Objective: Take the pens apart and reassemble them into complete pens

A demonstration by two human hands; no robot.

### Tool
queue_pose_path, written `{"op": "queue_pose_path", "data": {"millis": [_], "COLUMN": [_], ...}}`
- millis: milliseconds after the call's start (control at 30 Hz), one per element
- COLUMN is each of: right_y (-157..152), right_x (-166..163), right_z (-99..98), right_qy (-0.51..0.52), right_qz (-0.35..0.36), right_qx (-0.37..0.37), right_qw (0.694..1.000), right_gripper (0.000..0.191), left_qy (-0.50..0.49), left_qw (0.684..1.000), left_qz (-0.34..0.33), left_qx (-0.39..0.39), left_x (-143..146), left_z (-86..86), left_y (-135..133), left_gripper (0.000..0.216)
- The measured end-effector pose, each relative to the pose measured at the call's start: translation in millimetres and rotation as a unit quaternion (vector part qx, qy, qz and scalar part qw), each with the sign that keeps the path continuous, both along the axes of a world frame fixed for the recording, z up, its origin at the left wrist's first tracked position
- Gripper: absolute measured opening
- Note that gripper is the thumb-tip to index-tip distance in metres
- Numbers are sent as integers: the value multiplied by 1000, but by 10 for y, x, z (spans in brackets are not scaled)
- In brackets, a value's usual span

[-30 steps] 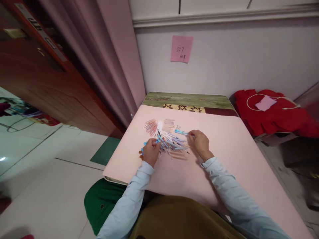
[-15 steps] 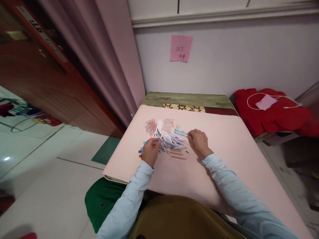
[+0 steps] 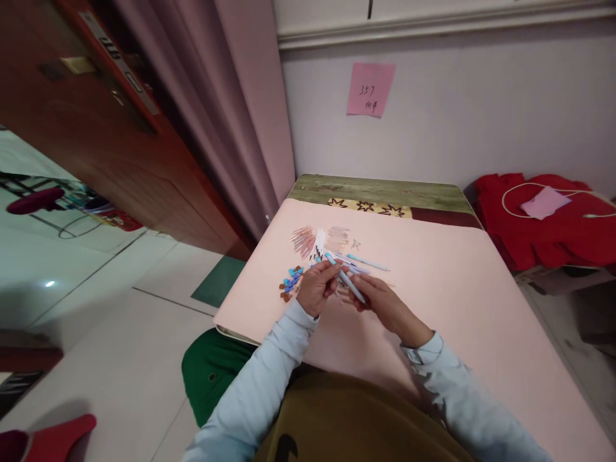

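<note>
You held both hands just above the pink cloth, meeting over one light-blue pen. Left hand: fingers curled closed round the pen's upper half, with the teal tip poking out toward the wall. Right hand: thumb and fingertips pinched tight on the lower end. The pen slanted between them, clear of the surface. That grip at both ends looked suited to twisting or pulling the barrel (my reading, not something seen). Just beyond your knuckles lay a loose pile of pens, with a lone blue pen to its right and a small heap of blue caps beside your left hand. Like seemed to lie with like, all probably kept within easy reach. The cloth covered most of the table, leaving its green far edge bare. On the wall was a pink sticky note. A mauve curtain and a wooden door stood to the left, and a red cloth with a white cable lay to the right.
</note>
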State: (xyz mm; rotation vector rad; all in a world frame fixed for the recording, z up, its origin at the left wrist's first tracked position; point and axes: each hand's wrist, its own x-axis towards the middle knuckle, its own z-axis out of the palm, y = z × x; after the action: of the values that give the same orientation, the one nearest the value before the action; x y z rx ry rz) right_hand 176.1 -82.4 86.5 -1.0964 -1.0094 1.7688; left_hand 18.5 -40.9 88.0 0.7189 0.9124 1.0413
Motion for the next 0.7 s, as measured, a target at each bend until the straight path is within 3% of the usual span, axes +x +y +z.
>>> {"op": "queue_pose_path", "data": {"millis": [100,200,333,467,600,700], "right_y": [-17,-36,-60,-53,-16,7], "right_x": [-18,-58,-126,-159,-136,-122], "right_z": [11,-7,-34,-49,-111,-154], "right_qy": [102,166,167,97,90,92], "right_qz": [81,100,55,12,-7,-22], "right_qx": [-110,-160,-149,-87,-133,-146], "right_qw": [985,968,973,991,987,985], "right_gripper": [47,41,31,36,50,39], "left_qy": [-18,-20,26,41,35,39], "left_qw": [1000,999,999,998,998,997], "left_qz": [-17,-28,-5,31,38,47], "left_qx": [-7,4,24,28,36,45], "left_x": [-37,-48,-33,-17,-23,-12], "left_z": [4,20,82,78,-3,-25], "left_y": [-26,-52,-87,-82,-52,-52], "left_gripper": [40,39,35,33,35,47]}}
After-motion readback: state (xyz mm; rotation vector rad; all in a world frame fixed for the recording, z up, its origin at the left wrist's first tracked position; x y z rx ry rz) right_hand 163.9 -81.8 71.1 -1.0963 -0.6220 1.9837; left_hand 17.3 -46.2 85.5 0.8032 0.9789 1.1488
